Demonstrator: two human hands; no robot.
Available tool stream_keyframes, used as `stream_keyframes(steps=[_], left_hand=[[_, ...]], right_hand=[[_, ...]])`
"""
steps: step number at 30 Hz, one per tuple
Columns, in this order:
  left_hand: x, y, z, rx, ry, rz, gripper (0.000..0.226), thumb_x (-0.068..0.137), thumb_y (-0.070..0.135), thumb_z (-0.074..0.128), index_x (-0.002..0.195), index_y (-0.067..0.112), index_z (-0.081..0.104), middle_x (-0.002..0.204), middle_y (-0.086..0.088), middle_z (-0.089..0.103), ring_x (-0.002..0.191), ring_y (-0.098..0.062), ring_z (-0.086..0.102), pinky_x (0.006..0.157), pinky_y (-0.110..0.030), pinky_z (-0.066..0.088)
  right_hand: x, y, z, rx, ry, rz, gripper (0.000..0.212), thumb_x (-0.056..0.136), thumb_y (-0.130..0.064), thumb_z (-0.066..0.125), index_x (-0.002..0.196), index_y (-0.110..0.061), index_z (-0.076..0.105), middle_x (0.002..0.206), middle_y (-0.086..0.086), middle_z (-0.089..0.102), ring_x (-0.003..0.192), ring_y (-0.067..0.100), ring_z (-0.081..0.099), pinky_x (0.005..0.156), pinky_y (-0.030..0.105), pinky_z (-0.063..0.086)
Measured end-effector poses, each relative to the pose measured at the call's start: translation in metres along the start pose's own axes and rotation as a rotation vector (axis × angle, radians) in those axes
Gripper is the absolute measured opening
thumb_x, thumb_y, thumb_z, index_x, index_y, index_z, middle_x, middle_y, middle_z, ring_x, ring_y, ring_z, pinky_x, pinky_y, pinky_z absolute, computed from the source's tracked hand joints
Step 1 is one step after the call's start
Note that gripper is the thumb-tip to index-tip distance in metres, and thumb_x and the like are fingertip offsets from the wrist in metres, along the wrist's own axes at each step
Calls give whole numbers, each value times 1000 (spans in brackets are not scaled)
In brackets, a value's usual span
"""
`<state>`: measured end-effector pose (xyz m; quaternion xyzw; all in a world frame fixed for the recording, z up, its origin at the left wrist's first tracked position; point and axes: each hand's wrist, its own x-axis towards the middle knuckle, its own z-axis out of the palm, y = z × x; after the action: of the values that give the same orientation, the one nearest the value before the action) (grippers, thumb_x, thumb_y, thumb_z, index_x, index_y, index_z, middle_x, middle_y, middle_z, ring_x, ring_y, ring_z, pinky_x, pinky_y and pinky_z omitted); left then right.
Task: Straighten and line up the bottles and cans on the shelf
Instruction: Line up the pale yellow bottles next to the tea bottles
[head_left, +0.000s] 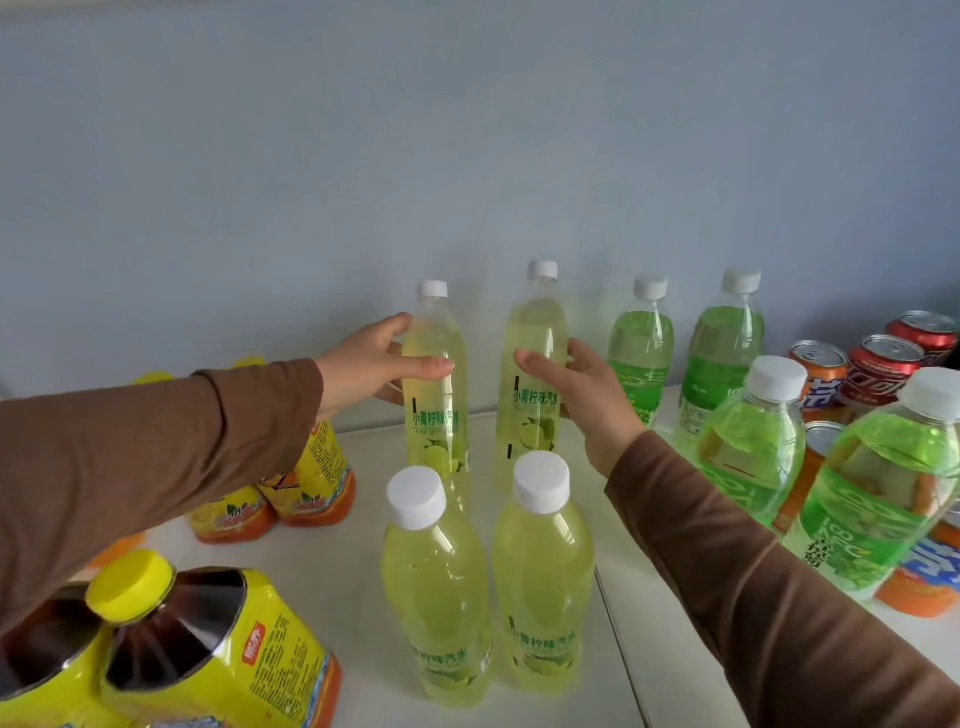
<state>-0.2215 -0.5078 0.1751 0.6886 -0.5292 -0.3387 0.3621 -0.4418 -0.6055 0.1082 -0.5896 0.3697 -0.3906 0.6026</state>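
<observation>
We reach to the far row of the white shelf (649, 623) with both arms at once. Our left hand (369, 366) wraps the shoulder of the far-left clear plastic bottle of pale yellow-green lime soda (435, 384), thumb across the front and fingers curled behind. Our right hand (582, 395) cups the matching far-right lime soda bottle (535, 364) from its right side, thumb on the front — whether it squeezes firmly or only rests there, we cannot tell. Both bottles stand upright near the pale blue wall (467, 130), labels facing us.

Just in front stand two more lime soda bottles with white caps (434, 587), directly beneath our forearms. That is the risk, in our judgement: drawing the far pair back, or dropping a brown sleeve (156, 447), could clip those near caps and topple them. The brighter green soda bottles (639, 358) sit just beside our right hand, so a sideways slide could knock them, and the red and orange cans (883, 364) further right. The yellow-wrapped tea bottles (208, 660) crowd the left.
</observation>
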Motion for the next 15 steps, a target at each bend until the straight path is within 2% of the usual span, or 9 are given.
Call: stream_keyframes(steps=[1, 3, 5, 8, 10, 12, 15], left_hand=[[1, 2, -1, -11, 8, -11, 55, 77, 38, 79, 127, 28, 59, 111, -7, 75, 105, -31, 70, 84, -39, 61], [2, 3, -4, -26, 5, -39, 50, 80, 43, 76, 125, 26, 63, 115, -13, 72, 103, -35, 69, 76, -36, 61], [3, 3, -5, -30, -12, -58, 53, 79, 50, 74, 123, 24, 64, 111, -15, 72, 92, -29, 69, 67, -30, 60], [6, 3, -6, -29, -9, -71, 48, 83, 50, 69, 122, 22, 65, 102, -9, 70, 87, -23, 67, 63, -27, 59], [7, 2, -8, -21, -12, -72, 47, 83, 48, 70, 122, 24, 65, 105, -11, 73, 89, -26, 70, 66, -29, 59], [7, 1, -10, -16, -15, -63, 48, 80, 45, 76, 123, 27, 65, 110, -11, 74, 97, -31, 72, 71, -32, 61], [5, 3, -11, -6, -10, -14, 50, 80, 32, 80, 126, 29, 59, 108, -5, 76, 97, -22, 74, 74, -30, 62]], right_hand=[[-1, -4, 1, 13, -8, 30, 90, 73, -54, 81, 147, -20, 44, 136, -3, 57, 124, 20, 55, 104, 44, 45], [0, -8, 3, 34, -47, 74, 69, 78, -54, 76, 136, -22, 56, 127, -7, 65, 119, 19, 60, 89, 37, 48], [-1, -11, 4, 57, -83, 101, 48, 81, -52, 74, 120, -25, 68, 111, -4, 76, 103, 18, 71, 73, 30, 51], [3, -11, 4, 68, -95, 115, 42, 82, -51, 73, 115, -25, 70, 104, -2, 78, 89, 15, 75, 64, 25, 54], [4, -11, 4, 50, -97, 101, 45, 82, -51, 74, 117, -24, 68, 106, -2, 77, 91, 14, 73, 66, 25, 53], [7, -8, 4, 11, -80, 67, 57, 78, -53, 77, 124, -23, 62, 115, -2, 73, 101, 14, 68, 76, 30, 50], [10, -4, 6, -16, -85, 8, 62, 72, -45, 85, 123, -23, 58, 114, 3, 71, 104, 19, 69, 88, 39, 53]])
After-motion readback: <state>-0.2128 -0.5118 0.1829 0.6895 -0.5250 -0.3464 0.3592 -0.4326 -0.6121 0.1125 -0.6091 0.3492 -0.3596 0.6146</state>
